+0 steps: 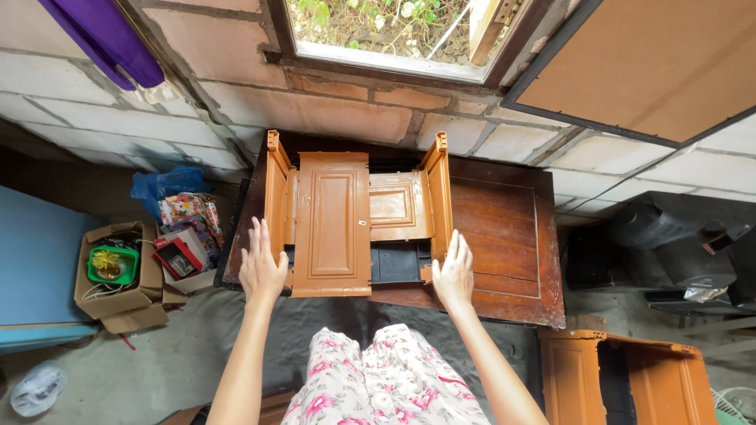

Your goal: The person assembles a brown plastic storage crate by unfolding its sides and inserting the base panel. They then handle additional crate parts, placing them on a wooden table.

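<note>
An orange-brown plastic cabinet unit (335,220) lies on a dark wooden tabletop (504,236) under a window. It has two upright side panels, a tall door panel in front and a smaller panel behind. My left hand (261,267) lies flat with fingers together against the left side panel. On the opposite side, my right hand (454,272) rests flat against the right side panel. Neither hand grips anything. A dark open gap (400,262) shows in the unit between the door and the right panel.
A cardboard box (118,275) with a green item and cluttered bags stands on the floor at left. Another orange cabinet part (622,378) lies at lower right. Brick wall and window are ahead; dark plastic objects (677,236) sit at right.
</note>
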